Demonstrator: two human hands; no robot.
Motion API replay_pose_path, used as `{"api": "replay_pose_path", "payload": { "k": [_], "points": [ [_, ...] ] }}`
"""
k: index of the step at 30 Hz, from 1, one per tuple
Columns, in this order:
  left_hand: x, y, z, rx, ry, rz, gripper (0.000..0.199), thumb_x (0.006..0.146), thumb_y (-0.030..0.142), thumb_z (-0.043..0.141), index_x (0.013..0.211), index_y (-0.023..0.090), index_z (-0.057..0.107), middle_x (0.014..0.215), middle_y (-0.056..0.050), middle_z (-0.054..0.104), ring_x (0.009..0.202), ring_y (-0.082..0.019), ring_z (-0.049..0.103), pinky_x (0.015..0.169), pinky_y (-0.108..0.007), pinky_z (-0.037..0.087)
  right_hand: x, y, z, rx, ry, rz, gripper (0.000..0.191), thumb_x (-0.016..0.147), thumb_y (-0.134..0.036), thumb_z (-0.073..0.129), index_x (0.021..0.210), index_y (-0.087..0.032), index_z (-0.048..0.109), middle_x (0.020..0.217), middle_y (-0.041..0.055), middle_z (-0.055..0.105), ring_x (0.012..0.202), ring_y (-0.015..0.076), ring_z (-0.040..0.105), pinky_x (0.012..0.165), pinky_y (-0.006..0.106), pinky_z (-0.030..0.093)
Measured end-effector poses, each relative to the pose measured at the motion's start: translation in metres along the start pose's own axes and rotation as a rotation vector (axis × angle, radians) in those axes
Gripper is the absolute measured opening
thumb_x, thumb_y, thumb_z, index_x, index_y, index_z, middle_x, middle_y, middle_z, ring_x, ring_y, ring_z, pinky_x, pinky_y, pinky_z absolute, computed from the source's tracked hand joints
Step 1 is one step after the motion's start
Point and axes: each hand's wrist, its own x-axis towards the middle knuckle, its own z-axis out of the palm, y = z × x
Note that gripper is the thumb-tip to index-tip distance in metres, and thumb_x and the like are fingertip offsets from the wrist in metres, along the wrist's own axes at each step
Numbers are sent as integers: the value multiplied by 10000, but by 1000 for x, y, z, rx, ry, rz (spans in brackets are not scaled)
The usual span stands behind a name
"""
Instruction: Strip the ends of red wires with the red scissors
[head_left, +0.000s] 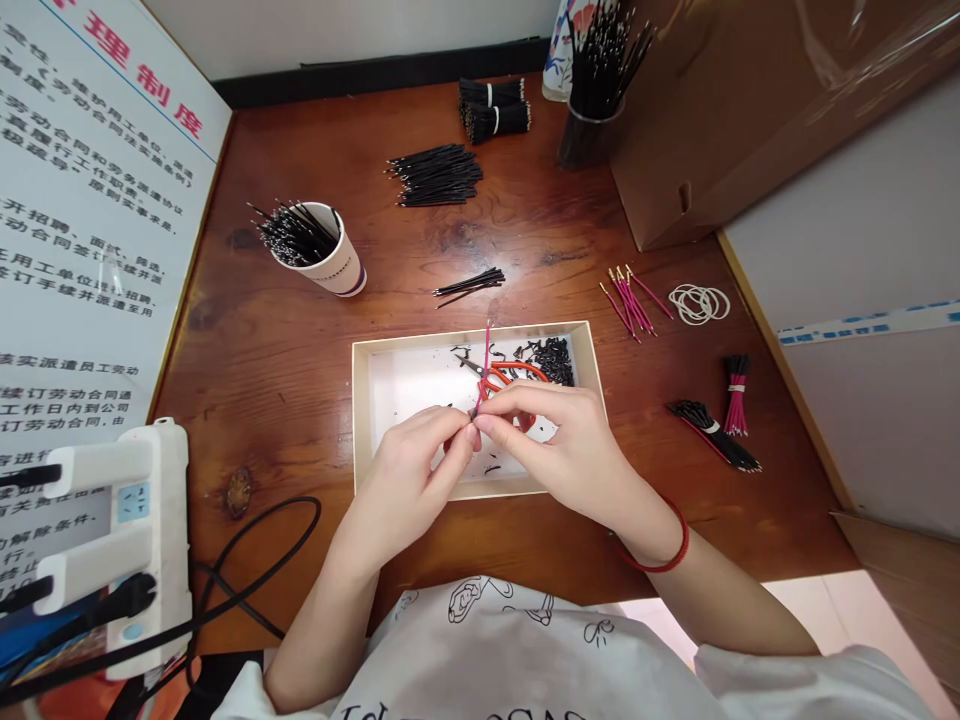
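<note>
Over a shallow white box, my left hand and my right hand meet fingertip to fingertip. Both pinch the lower end of a thin pink wire, which stands up from the fingers with its tip pointing away from me. The fingertips hide most of the pinched end, where something small and dark shows. Beneath the hands in the box lies a pair of scissors with orange handles, partly covered by my right hand. Short black scraps are heaped in the box's far right corner.
Black wires fill a paper cup and a clear cup. Black wire piles lie behind the box. To the right are loose pink wires, rubber bands and tied bundles. A power strip with cables stands left.
</note>
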Motion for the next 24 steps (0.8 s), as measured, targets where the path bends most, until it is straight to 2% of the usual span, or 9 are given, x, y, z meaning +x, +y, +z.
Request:
{"api": "replay_pose_path", "payload": {
  "k": [6,10,17,24],
  "points": [
    [0,-1,0,69,-21,36,283,972,177,424,690,195,448,626,35,473,597,-111,450,575,-235,375,-4,1,-2,-270,-54,-201,129,919,-129,556,841,-146,657,746,12,653,659,113,585,645,238,471],
    [0,0,-1,62,-50,29,287,967,177,409,683,198,449,630,29,482,594,-118,453,575,-243,383,-7,2,2,-482,-24,-281,209,948,-180,522,777,-159,639,678,4,611,598,122,546,595,261,447],
    [0,2,-3,60,-73,13,300,974,193,398,675,201,425,627,31,460,588,-117,438,567,-246,373,-8,3,0,-422,-25,-285,203,954,-153,502,832,-168,664,756,24,686,668,124,610,644,251,478],
    [0,2,-4,71,-98,37,292,944,135,410,661,194,374,614,40,408,585,-103,395,562,-235,341,-8,3,4,-461,4,-344,203,888,-128,550,707,-161,636,646,3,612,583,112,527,553,240,424]
  ]
}}
